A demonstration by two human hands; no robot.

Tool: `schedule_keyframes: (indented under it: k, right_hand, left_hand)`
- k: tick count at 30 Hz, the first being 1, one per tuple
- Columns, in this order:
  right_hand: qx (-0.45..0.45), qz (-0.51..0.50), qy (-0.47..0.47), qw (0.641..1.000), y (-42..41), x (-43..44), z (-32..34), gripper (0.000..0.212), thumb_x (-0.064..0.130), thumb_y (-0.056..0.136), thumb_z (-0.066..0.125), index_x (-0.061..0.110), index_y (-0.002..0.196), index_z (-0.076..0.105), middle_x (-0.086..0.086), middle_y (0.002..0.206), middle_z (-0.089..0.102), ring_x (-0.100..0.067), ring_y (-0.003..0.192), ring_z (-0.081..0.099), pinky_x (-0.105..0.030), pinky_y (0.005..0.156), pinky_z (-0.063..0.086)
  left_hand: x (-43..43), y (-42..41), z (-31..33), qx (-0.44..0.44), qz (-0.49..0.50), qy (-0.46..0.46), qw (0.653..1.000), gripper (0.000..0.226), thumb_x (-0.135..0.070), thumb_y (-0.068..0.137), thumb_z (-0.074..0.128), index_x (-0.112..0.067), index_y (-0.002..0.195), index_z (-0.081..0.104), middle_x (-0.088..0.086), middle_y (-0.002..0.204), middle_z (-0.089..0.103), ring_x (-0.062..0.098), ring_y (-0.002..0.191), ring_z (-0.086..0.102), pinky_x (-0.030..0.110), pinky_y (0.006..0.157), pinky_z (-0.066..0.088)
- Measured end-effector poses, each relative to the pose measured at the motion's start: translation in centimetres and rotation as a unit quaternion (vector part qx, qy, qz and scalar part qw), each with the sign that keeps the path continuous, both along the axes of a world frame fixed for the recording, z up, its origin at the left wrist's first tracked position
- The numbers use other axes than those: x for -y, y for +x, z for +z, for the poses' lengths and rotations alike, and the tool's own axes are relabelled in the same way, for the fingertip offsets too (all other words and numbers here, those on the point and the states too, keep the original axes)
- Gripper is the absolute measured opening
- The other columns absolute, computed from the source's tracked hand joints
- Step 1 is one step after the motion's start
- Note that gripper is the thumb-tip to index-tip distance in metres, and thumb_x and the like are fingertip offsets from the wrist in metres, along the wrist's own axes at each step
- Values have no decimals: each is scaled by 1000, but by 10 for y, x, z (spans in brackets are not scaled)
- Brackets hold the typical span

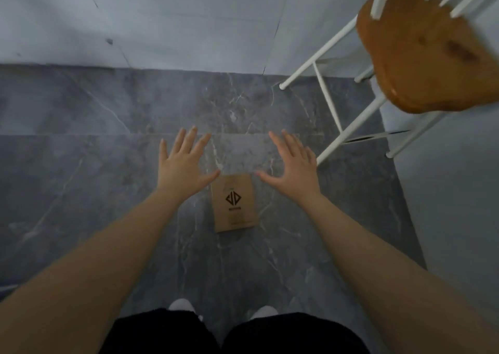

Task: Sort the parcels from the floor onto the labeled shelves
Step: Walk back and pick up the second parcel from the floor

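Looking straight down: my black trousers (235, 332) and white socks (181, 305) are showing at the bottom edge. I'm standing on the grey marble floor (81, 191). Both bare forearms are reaching forward and down. One flat brown cardboard parcel (234, 203) is lying on the floor just ahead of my feet, black diamond logo facing up, its far edge sitting between my two thumbs. My left hand (181, 164) is hovering just left of that far corner, thumb tip near it; can't tell if it's touching. My right hand (294, 167) is hovering just right of the other far corner. Grip on both sides is spread wide, fingers apart, palms down, holding nothing. Parcel isn't lifted. Further out on the right, a wooden chair seat (424, 53) on white legs (328, 102) is standing on the floor. Beyond that, a pale wall (162, 15) is meeting the floor. Frame is slightly blurred.
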State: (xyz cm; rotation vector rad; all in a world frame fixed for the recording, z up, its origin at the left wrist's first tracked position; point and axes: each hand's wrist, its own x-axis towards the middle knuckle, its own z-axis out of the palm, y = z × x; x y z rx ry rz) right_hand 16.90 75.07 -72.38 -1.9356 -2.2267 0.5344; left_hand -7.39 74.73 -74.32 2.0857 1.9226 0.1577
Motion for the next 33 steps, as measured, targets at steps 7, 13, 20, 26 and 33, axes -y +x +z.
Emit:
schedule_keyframes:
  k: [7, 13, 20, 26, 33]
  right_hand:
    - [34, 35, -76, 996, -2, 18, -219, 84, 66, 78, 53, 35, 147, 20, 3, 160, 15, -16, 146, 14, -45, 115, 8]
    - [-25, -28, -122, 992, -16, 29, -332, 98, 73, 72, 52, 40, 148, 0, -6, 161, 1, -24, 146, 12, -47, 114, 14]
    - [-199, -127, -118, 965, -21, 29, -345, 119, 70, 61, 65, 39, 146, -11, -6, 154, 26, -23, 137, 32, -38, 104, 35]
    - [-182, -102, -96, 973, -23, 28, -312, 113, 63, 69, 66, 33, 148, -9, -7, 155, 22, -26, 136, 35, -37, 99, 40]
    - [-233, -117, 34, 965, -26, -12, -132, 111, 55, 70, 70, 27, 150, -1, -2, 156, 25, -16, 138, 32, -30, 100, 36]
  left_hand:
    - [5, 12, -205, 50, 17, -80, 995, 96, -64, 72, 60, -27, 148, 16, 5, 159, 16, 24, 145, 15, 50, 116, 15]
    - [16, 40, -317, 196, 198, -210, 937, 125, -65, 57, 73, -13, 149, 7, 10, 157, 18, 28, 141, 25, 49, 112, 28]
    - [21, 69, -336, 519, 375, -149, 754, 75, -24, 61, 85, -17, 126, 49, -4, 102, 63, 3, 82, 60, 14, 62, 50]
    - [23, 72, -301, 546, 370, -135, 740, 84, -23, 62, 85, -21, 135, 42, -2, 108, 63, 10, 92, 62, 26, 72, 53]
    - [-21, 67, -131, 588, 313, -65, 743, 91, -31, 58, 86, -24, 137, 40, -12, 109, 64, 6, 102, 62, 28, 82, 56]
